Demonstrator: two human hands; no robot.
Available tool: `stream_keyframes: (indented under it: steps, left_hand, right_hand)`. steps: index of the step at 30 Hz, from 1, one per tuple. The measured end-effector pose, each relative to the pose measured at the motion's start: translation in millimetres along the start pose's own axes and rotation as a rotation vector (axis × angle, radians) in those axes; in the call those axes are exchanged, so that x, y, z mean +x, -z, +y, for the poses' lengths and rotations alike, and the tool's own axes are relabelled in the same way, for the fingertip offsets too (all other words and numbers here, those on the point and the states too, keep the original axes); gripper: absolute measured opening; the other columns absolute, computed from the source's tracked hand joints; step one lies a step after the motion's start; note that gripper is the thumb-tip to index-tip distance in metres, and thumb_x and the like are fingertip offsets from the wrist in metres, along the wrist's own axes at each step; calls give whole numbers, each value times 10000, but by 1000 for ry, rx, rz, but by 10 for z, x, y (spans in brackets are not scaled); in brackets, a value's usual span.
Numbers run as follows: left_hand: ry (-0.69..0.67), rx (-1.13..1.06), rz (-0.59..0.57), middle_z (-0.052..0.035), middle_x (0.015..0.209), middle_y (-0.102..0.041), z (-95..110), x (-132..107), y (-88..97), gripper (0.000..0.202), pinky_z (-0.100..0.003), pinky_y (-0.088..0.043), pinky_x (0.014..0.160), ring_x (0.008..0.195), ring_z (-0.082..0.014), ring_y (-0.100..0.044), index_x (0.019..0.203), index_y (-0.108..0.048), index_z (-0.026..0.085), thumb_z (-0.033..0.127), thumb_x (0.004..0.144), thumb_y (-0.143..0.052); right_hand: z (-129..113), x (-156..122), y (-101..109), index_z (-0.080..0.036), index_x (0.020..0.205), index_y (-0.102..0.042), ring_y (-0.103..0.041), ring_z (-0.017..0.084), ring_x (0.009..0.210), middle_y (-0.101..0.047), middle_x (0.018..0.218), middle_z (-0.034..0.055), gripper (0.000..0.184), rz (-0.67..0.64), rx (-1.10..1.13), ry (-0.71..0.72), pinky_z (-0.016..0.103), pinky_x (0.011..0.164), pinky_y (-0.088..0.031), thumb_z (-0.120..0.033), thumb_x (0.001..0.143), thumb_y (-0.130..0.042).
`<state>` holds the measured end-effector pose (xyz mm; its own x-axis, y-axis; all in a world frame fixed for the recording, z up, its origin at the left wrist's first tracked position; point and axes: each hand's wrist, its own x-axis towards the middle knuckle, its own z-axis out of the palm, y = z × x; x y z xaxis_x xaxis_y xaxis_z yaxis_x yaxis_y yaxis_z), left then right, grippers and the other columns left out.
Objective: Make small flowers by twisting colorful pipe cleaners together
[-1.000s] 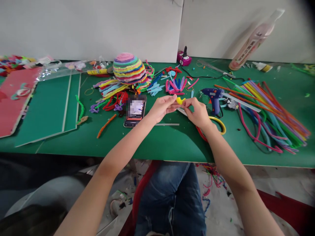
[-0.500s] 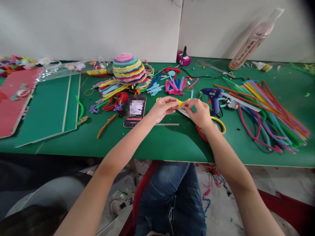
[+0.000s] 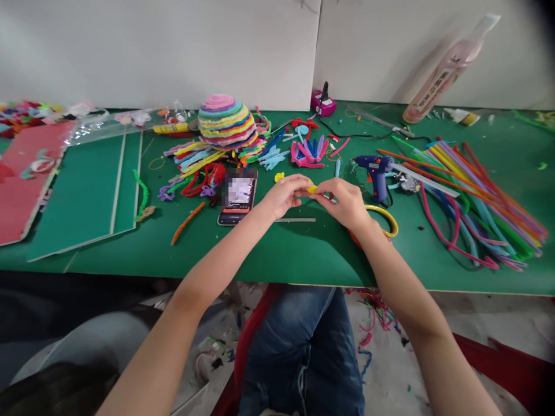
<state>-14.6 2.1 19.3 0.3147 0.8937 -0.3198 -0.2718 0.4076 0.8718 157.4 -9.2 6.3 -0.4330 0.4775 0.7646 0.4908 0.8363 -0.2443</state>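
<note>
Between the fingertips of both hands is a short yellow pipe cleaner, mostly covered by the fingers. My left hand pinches its left end, and my right hand pinches the right end. Just behind my left hand lies a small yellow curled piece. Scissors with a yellow and red handle rest under my right hand and wrist, their blades largely hidden. A phone lies to the left of my left hand, next to a thin translucent stick.
A blue glue gun stands right of my hands, beside a spread of long coloured pipe cleaners. Behind are a striped dome, cut pieces, a pink plug adapter and a bottle. Boards lie left.
My right hand has shifted slightly left and down, its fingers closer to my left hand. The small yellow curled piece behind my left hand shows more now.
</note>
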Motion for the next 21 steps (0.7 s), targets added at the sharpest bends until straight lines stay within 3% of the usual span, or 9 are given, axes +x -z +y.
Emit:
stream_keyframes:
  steps: [4,6,8,11,13,17,21]
  left_hand:
    - [-95,-78,4,59,668,-603,27,24,39,151,-151,-328,439,610,-45,-587,726,-580,187,206,642,-703]
    - [-122,-110,13,65,683,-596,47,48,84,153,-156,-314,445,619,-42,-579,725,-576,194,201,641,-704]
    - [-120,-105,4,65,684,-586,56,68,121,153,-163,-312,456,618,-43,-570,724,-572,196,205,646,-704]
    - [-133,-59,-21,60,675,-569,28,75,123,147,-166,-321,475,630,-52,-561,725,-576,196,221,655,-704]
    - [-175,-23,-28,58,678,-561,-15,64,87,129,-163,-338,498,629,-49,-542,724,-587,192,221,664,-697]
    - [-212,33,-48,60,666,-552,-99,23,-9,114,-158,-339,517,585,-31,-493,725,-615,181,212,664,-707]
    - [-184,18,-40,57,656,-550,-104,-10,-61,99,-148,-325,497,576,-27,-487,720,-622,176,194,675,-708]
  right_hand:
    - [10,11,13,-224,1073,-526,-590,96,612,-651,1015,35,334,23,-7,-223,268,602,-520,-308,786,-675]
    - [34,10,19,-228,1117,-529,-601,103,620,-641,1058,46,337,-27,28,-299,287,614,-533,-296,808,-644]
    - [42,8,15,-232,1133,-540,-634,121,698,-621,1121,63,285,-58,84,-297,292,624,-545,-257,852,-577]
    - [10,7,-16,-249,1212,-509,-645,133,761,-540,1274,94,394,-58,135,-294,280,584,-547,-276,831,-604]
    - [-20,1,-52,-243,1201,-516,-633,119,699,-579,1217,87,440,-69,139,-308,261,547,-536,-319,791,-657]
    - [-35,-27,-118,-219,976,-595,-629,116,686,-676,910,20,217,50,130,-304,225,538,-529,-319,794,-659]
    - [-17,-38,-116,-222,922,-621,-630,102,666,-691,817,-5,137,139,96,-206,206,529,-524,-271,798,-655]
